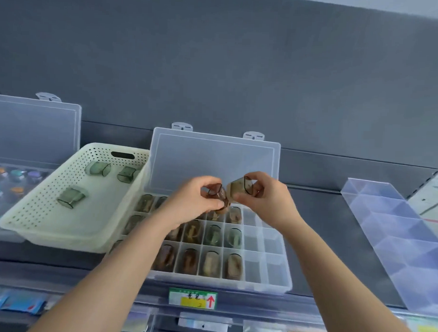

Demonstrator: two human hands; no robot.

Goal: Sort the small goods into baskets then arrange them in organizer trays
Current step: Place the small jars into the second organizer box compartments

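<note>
We hold both hands above the organizer tray (pixel 270 288), near its back row. Our left hand (pixel 193 201) pinches a brown translucent piece (pixel 216 190); our right hand (pixel 267 196) pinches a tan one (pixel 238 187), and the two pieces touch. The tray's lid (pixel 213 160) stands open behind our fingers. Similar pieces sit in the tray's left columns. The cream basket (pixel 49 230) overlaps the tray's left edge, while dark shelf (pixel 322 231) shows between its right edge and a clear divider tray (pixel 394 231).
</note>
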